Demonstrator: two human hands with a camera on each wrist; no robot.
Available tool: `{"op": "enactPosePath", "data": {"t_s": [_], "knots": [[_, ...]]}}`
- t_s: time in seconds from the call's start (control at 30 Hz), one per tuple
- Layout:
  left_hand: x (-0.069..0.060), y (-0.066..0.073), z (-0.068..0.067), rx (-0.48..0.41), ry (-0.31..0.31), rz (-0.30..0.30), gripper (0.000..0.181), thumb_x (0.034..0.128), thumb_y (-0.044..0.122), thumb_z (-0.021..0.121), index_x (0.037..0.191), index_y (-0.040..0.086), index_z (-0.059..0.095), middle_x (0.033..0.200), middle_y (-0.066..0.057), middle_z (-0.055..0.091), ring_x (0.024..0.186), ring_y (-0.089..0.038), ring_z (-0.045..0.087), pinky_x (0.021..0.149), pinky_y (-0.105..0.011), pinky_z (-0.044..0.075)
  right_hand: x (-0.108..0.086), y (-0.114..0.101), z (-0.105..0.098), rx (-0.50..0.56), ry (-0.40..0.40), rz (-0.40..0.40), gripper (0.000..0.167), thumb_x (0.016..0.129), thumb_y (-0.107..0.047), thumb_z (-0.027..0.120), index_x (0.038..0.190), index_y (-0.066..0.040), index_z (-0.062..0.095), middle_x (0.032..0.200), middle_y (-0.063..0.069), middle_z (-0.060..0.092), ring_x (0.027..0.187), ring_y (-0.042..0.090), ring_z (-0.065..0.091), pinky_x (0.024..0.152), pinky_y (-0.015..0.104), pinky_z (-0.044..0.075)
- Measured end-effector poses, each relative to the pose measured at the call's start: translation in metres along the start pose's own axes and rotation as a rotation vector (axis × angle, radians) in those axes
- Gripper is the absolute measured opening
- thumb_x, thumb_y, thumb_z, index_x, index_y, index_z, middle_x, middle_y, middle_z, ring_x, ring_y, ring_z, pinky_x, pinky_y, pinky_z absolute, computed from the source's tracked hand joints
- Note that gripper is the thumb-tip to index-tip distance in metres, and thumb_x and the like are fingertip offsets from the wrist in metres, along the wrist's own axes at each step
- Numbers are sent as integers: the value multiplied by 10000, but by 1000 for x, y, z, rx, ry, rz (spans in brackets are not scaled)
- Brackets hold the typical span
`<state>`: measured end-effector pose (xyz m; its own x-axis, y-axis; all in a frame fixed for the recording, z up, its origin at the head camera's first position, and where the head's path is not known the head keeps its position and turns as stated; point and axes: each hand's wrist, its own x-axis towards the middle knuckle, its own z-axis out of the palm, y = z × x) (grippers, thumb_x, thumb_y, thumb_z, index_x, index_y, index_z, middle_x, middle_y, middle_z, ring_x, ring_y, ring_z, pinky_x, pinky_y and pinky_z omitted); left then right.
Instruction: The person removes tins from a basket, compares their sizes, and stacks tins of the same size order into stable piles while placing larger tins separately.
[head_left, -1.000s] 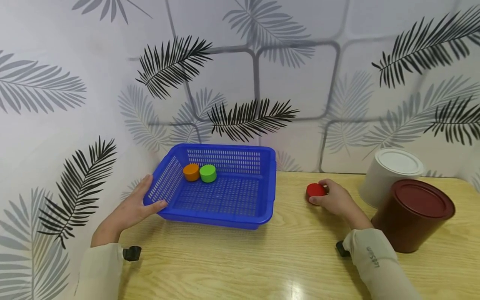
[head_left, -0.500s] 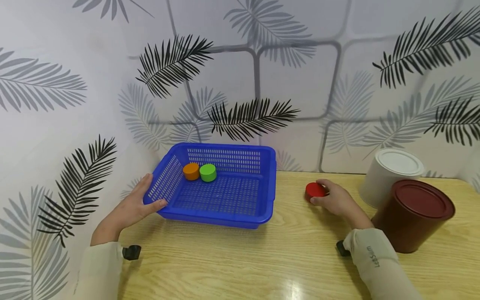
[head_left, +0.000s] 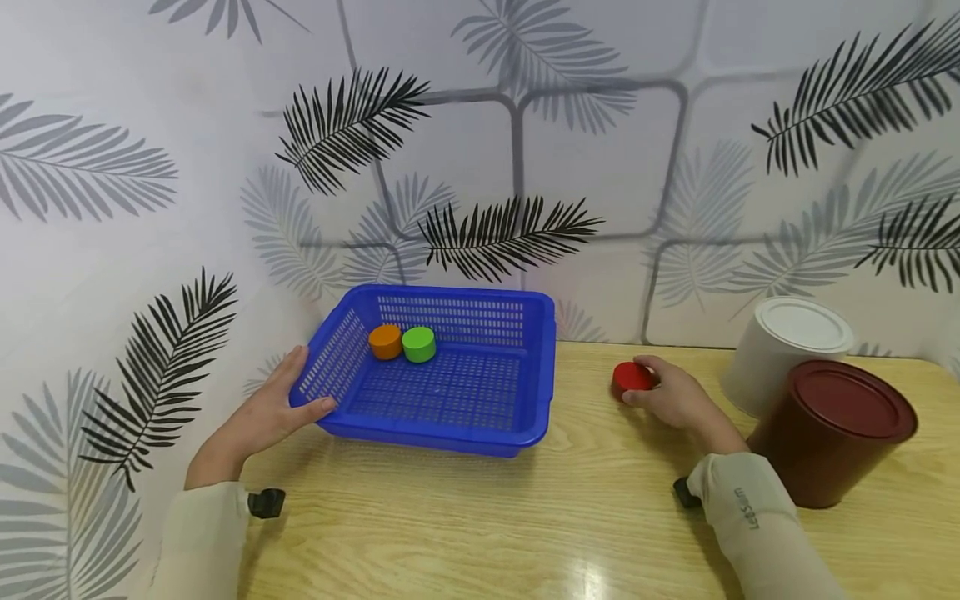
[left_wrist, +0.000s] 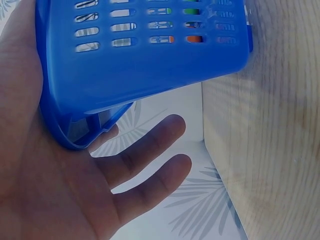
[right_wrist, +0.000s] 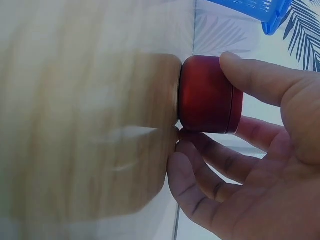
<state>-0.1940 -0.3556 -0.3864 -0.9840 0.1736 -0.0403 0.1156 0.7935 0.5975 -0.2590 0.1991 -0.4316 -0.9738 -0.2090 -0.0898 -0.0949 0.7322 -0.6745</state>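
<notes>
My left hand [head_left: 258, 417] lies at the near left corner of a blue slotted plastic basket [head_left: 536, 417]. Its thumb touches the front rim while the fingers stretch along the outside, mostly straight; in the left wrist view the blue basket wall [left_wrist: 150, 70] sits between thumb and fingers. Inside the basket, an orange round container [head_left: 386, 342] and a green one [head_left: 419, 344] stand side by side at the back left. To the right, my right hand [head_left: 675, 396] pinches a small red round container [right_wrist: 207, 95] between thumb and fingers, at the table surface.
A white tub [head_left: 787, 346] with a lid stands at the back right. In front of it is a larger brown tub [head_left: 828, 442] with a dark red lid. The wooden table [head_left: 450, 525] meets a leaf-patterned wall [head_left: 585, 167] behind.
The head view has shifted very slightly. Both hands, the basket and the red container stay almost in place; the right thumb and fingers have barely moved on the red container.
</notes>
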Motion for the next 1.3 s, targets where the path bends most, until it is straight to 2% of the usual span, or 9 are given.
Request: {"op": "enactPosePath", "data": {"t_s": [0.17, 0.4, 0.57, 0.7, 0.87, 1.03, 1.13, 1.3], "knots": [[1, 0, 1, 9, 2, 7, 1074, 947, 511, 654, 1622, 105, -75, 1672, -183, -86, 1504, -449, -54, 1113, -728, 73, 2, 1, 0, 20, -10, 26, 776, 955, -226, 704, 1531, 84, 286, 1385, 403, 459, 1225, 496, 498, 988, 576, 423], [0, -1, 0, 8, 2, 3, 1081, 943, 525, 654, 1622, 107, -76, 1674, -174, -88, 1507, -439, -62, 1117, -723, 67, 2, -3, -4, 38, -20, 52, 863, 948, -278, 713, 1548, 90, 215, 1360, 397, 464, 1193, 501, 510, 956, 576, 444], [0, -3, 1, 0, 4, 1, 1070, 946, 504, 660, 1623, 96, -61, 1675, -167, -87, 1509, -428, -72, 1128, -708, 48, -3, -17, -10, 35, 24, -36, 843, 981, -348, 674, 1568, 49, 217, 1460, 394, 368, 1316, 548, 390, 1014, 649, 386], [0, -4, 1, 0, 7, -1, 1074, 943, 524, 659, 1624, 99, -55, 1676, -163, -84, 1511, -419, -71, 1133, -700, 48, -10, -44, -13, 22, 89, -155, 780, 1007, -373, 631, 1582, -2, 256, 1521, 335, 345, 1378, 509, 342, 1044, 668, 343], [-1, -3, 0, -5, 10, -14, 1077, 939, 532, 660, 1626, 107, -53, 1676, -166, -80, 1512, -415, -71, 1131, -704, 46, -10, -93, -11, 38, 140, -267, 680, 1025, -380, 597, 1583, -90, 336, 1538, 239, 403, 1404, 423, 375, 1078, 635, 334], [-2, -6, -2, 0, 23, -5, 1080, 937, 543, 659, 1627, 100, -44, 1679, -159, -68, 1514, -412, -59, 1140, -690, 56, 8, -144, -5, 111, 136, -384, 588, 1036, -332, 592, 1560, -141, 407, 1519, 145, 471, 1396, 331, 427, 1116, 540, 349], [-1, -6, -1, 7, 26, 2, 1084, 933, 553, 660, 1628, 106, -41, 1682, -148, -59, 1517, -407, -45, 1144, -682, 70, 19, -173, 0, 141, 125, -438, 549, 1041, -322, 585, 1544, -155, 439, 1484, 125, 518, 1352, 312, 483, 1080, 535, 398], [0, -5, 0, 11, 19, -3, 1082, 931, 565, 658, 1631, 131, -44, 1685, -126, -60, 1520, -395, -41, 1144, -682, 76, 40, -209, 17, 131, 95, -458, 470, 1046, -321, 573, 1484, -159, 516, 1360, 114, 615, 1227, 274, 579, 997, 511, 473]]}}
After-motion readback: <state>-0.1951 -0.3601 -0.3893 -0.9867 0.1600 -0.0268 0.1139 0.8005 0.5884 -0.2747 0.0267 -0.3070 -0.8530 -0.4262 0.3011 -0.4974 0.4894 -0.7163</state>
